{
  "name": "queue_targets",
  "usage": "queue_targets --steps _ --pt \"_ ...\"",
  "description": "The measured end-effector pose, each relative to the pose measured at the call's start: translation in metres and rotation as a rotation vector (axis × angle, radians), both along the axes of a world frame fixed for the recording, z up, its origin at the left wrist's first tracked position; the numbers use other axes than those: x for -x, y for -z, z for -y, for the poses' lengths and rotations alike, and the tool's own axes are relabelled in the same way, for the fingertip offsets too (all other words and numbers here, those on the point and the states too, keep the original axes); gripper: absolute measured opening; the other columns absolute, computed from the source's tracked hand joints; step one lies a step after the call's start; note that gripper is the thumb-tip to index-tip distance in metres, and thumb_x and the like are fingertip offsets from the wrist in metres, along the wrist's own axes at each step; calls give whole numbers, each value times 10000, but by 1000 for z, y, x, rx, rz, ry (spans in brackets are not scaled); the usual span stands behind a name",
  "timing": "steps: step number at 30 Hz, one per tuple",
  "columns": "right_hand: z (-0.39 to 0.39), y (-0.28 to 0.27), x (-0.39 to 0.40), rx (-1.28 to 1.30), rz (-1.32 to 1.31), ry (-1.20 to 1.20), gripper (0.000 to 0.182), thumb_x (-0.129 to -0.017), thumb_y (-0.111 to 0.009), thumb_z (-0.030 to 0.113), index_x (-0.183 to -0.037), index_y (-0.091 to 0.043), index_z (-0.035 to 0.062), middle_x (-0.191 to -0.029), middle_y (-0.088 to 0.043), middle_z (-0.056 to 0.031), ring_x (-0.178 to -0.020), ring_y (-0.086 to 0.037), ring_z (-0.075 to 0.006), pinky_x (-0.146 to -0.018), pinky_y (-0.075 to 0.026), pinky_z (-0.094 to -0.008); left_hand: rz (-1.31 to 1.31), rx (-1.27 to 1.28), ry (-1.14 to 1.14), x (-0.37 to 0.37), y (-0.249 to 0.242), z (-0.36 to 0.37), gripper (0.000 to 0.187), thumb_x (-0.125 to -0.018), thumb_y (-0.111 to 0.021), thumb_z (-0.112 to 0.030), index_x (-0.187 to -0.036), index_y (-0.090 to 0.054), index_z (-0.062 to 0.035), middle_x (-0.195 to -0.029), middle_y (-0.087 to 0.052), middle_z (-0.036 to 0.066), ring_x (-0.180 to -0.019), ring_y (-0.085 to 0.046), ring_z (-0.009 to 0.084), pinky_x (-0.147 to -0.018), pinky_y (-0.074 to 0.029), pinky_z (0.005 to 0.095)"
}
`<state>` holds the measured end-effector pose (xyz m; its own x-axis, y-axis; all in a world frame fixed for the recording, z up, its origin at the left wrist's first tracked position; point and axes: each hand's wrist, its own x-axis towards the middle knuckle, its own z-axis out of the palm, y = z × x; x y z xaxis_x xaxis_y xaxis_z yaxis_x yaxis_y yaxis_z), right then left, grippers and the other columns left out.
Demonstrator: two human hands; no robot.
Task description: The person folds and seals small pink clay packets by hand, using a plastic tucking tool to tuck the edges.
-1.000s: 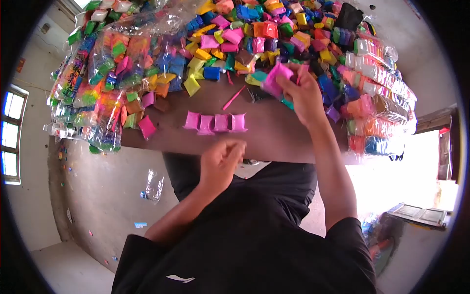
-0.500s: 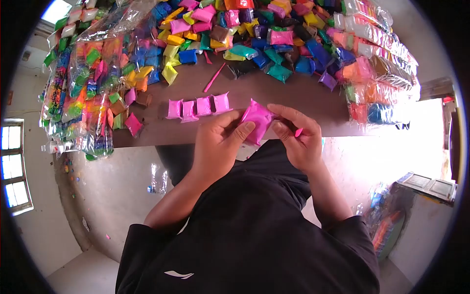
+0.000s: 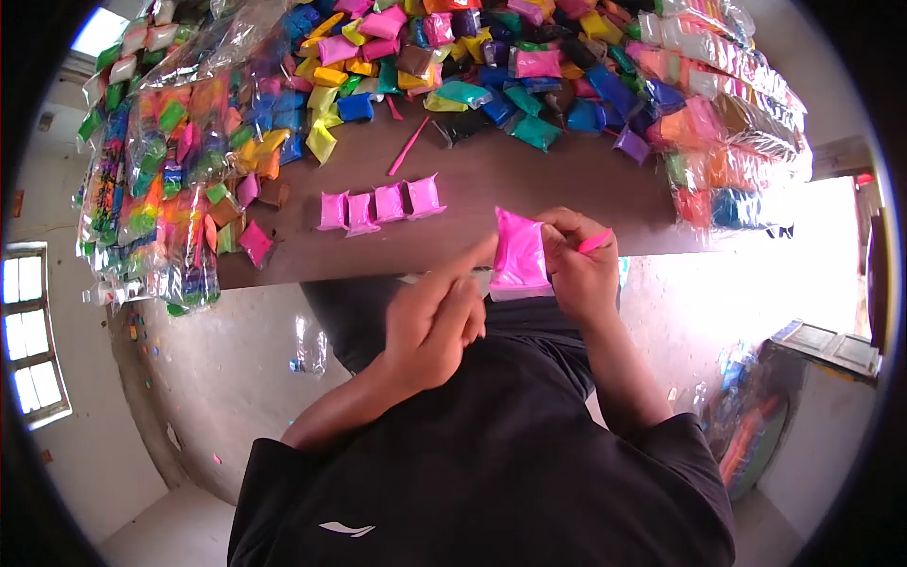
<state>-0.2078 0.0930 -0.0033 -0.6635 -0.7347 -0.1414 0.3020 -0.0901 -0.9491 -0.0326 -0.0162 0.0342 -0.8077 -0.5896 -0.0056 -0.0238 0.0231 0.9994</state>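
My right hand (image 3: 584,269) pinches a shiny pink packet of modelling clay (image 3: 520,255) by its right edge, above the table's front edge. A flat pink tip (image 3: 597,241), perhaps of a small plastic tool, sticks out of the same hand; its rest is hidden. My left hand (image 3: 435,317) is off the packet, just to its left, with the index finger stretched toward it and the other fingers curled; nothing shows in it. Left of the held packet, several smaller pink packets (image 3: 388,202) lie in a row on the brown table (image 3: 340,253).
A pink plastic clay tool (image 3: 408,146) lies behind the row. Loose coloured packets (image 3: 463,94) are heaped along the back. Clear bags of packets stand at the left (image 3: 156,180) and right (image 3: 727,142). A single pink packet (image 3: 255,243) lies near the left bags.
My left hand has let go of the pink packet and moved down and left. In my right hand the packet has shifted slightly right and turned more face-up.
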Motion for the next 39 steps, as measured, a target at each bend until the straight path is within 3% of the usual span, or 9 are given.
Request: queue_targets --steps 11,17,22,25,28,30,32,35,39 --pt "-2 8 -3 233 -31 -280 130 -962 -708 76 -989 -731 -49 -925 -705 -58 -827 -626 -105 -736 -484 -256 -105 -436 176 7 6 27 315 -991 -696 -81 -1282 -659 34 -974 -712 58 -826 -673 113 -745 -563 256" --pt "0 0 -9 239 -136 -262 89 -940 -684 6 -980 -731 -59 -944 -720 -91 -870 -658 -145 -768 -501 -282 -136 -226 12 6 8 18 137 -972 -708 -33 -1075 -714 58 -930 -718 93 -791 -682 140 -718 -577 265" --pt "4 -12 -19 161 -326 -148 81 -876 -699 -56 -945 -740 -40 -913 -727 -114 -838 -667 -197 -759 -507 -308 -173 433 -305 11 15 12 92 -983 -647 33 -1037 -710 72 -892 -710 94 -785 -679 147 -719 -556 285" --pt "5 -18 -21 71 -363 -4 94 -852 -707 -80 -927 -743 -35 -900 -732 -122 -825 -666 -215 -751 -507 -315 -316 -50 -326 3 16 8 137 -981 -616 37 -1076 -703 85 -908 -716 101 -798 -679 146 -740 -548 280" --pt "4 -14 -14 122 -385 50 98 -849 -702 -92 -919 -741 -37 -900 -738 -117 -816 -659 -206 -739 -504 -314 -163 111 -178 -26 18 5 202 -981 -611 0 -1145 -692 87 -950 -725 109 -819 -684 146 -761 -547 261" --pt "3 -15 -13 127 -395 51 107 -842 -705 -100 -919 -740 -35 -900 -738 -111 -814 -657 -202 -733 -502 -312 -393 41 -208 -14 20 -6 278 -925 -669 20 -1196 -685 77 -1010 -740 144 -865 -711 175 -781 -559 272" --pt "4 -16 -14 100 -433 33 123 -834 -710 -108 -925 -740 -30 -907 -738 -111 -814 -659 -204 -737 -503 -309 -230 494 -96 -22 22 -1 328 -867 -730 53 -1192 -688 74 -1057 -743 185 -925 -736 233 -819 -571 300" --pt "5 -7 -14 164 -574 -22 90 -925 -718 -26 -1013 -734 -26 -976 -698 -103 -701 -573 -91 -555 -412 -218 -196 498 -147 -24 33 -4 352 -830 -813 32 -1160 -698 74 -1067 -743 207 -941 -747 262 -848 -573 314" --pt "7 -12 -19 160 -603 11 103 -914 -712 -54 -1010 -737 -23 -976 -706 -104 -757 -606 -107 -589 -436 -223 -218 258 -306 -17 32 -15 279 -843 -825 14 -1097 -720 62 -1015 -755 188 -900 -754 255 -825 -577 308"
